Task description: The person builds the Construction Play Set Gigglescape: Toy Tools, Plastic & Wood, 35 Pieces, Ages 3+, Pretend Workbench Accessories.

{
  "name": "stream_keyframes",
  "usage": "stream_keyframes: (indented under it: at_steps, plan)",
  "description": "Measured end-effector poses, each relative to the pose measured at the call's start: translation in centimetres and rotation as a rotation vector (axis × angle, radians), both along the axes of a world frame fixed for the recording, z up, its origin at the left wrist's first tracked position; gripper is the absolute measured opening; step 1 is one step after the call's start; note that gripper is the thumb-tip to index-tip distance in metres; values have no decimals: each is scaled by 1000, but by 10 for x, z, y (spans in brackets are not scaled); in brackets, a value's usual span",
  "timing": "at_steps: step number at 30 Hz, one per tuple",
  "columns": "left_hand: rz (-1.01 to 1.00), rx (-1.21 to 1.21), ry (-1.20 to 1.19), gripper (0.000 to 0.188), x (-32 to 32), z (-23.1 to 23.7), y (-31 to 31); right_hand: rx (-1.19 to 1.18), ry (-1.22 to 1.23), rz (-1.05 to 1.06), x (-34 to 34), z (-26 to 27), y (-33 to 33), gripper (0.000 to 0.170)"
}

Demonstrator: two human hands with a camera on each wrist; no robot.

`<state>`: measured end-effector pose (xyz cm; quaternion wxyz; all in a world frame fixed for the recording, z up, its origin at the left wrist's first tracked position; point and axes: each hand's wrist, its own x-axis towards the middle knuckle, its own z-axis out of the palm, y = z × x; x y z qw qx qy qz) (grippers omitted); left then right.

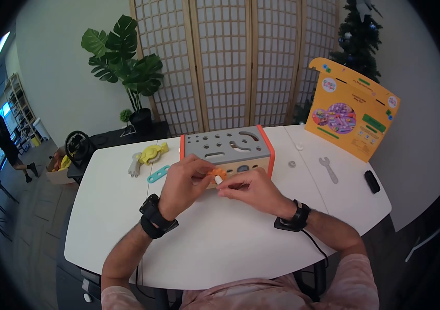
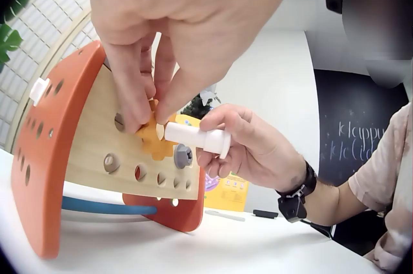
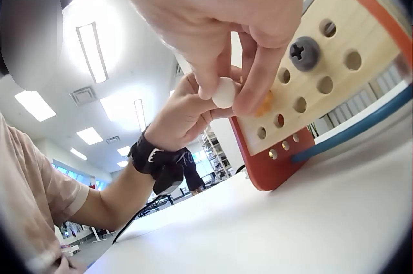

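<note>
In the left wrist view, the left hand pinches an orange toy gear against the wooden front panel of a toy workbench. Thumb and fingers of the right hand grip the headed end of a white plastic peg. Its narrow tip points at the middle of the gear, right at the left fingertips. The peg's round white head faces the right wrist camera. Beside the gear, a grey cross-slot screw sits in the panel.
Left of the workbench lie a teal slotted strip, a yellow toy piece and a grey piece. To the right are a grey nut, a grey wrench and a black object. A yellow box stands behind.
</note>
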<state>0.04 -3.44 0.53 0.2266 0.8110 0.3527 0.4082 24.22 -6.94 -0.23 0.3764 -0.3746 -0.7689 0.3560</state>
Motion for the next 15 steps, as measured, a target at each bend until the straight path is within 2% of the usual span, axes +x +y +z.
stream_keyframes:
  at_steps: [7, 9, 10, 12, 13, 15]
  plan:
    - [12, 62, -7, 19, 1, 6, -6, 0, 32, -58, -9, -8, 10, 24]
    - [194, -35, 270, 31, -1, 28, -16, 1, 24, -65, -10, -8, 11, 24]
    - [195, -34, 269, 31, -4, 28, -14, 2, 19, -72, -11, -9, 12, 23]
    - [229, 362, 434, 55, -12, 24, -7, -6, 38, -79, -13, -10, 12, 24]
    - [230, 362, 434, 55, -14, 21, -5, -14, 58, -88, -14, -10, 12, 24]
    - [152, 466, 540, 71, -16, 14, -1, -27, 45, -99, -16, -11, 12, 24]
